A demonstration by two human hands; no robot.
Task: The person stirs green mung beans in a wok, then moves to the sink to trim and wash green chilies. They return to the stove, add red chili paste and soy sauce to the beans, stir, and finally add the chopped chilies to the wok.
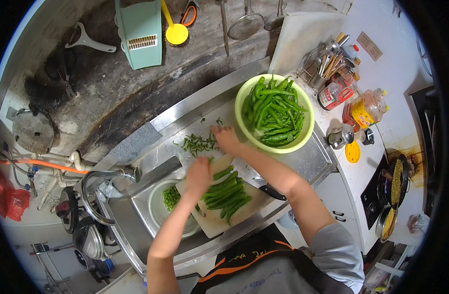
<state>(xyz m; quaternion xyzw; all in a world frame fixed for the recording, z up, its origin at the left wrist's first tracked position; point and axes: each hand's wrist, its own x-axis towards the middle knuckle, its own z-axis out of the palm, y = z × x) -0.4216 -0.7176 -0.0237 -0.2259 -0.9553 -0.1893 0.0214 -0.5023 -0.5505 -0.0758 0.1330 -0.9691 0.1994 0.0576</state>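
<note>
My right hand (226, 139) reaches down at the right edge of a pile of cut green pepper stems (197, 145) on the steel sink counter. My left hand (199, 177) is over the upper left of a pale cutting board (243, 217), just below the pile; its fingertips are partly hidden, with a bit of green beside them. Long green peppers (226, 191) lie side by side on the board. To the board's right rests a knife with a black handle (272, 192). Chopped green pieces (171, 197) sit in a white strainer basket (156, 200) in the sink, partly behind my left forearm.
A yellow-green colander (309, 125) full of whole green peppers stands at the back right. The curved faucet (86, 194) rises at the sink's left. Bottles (362, 110) and a utensil holder (316, 79) line the right counter, with a pan (404, 180) near the cooktop.
</note>
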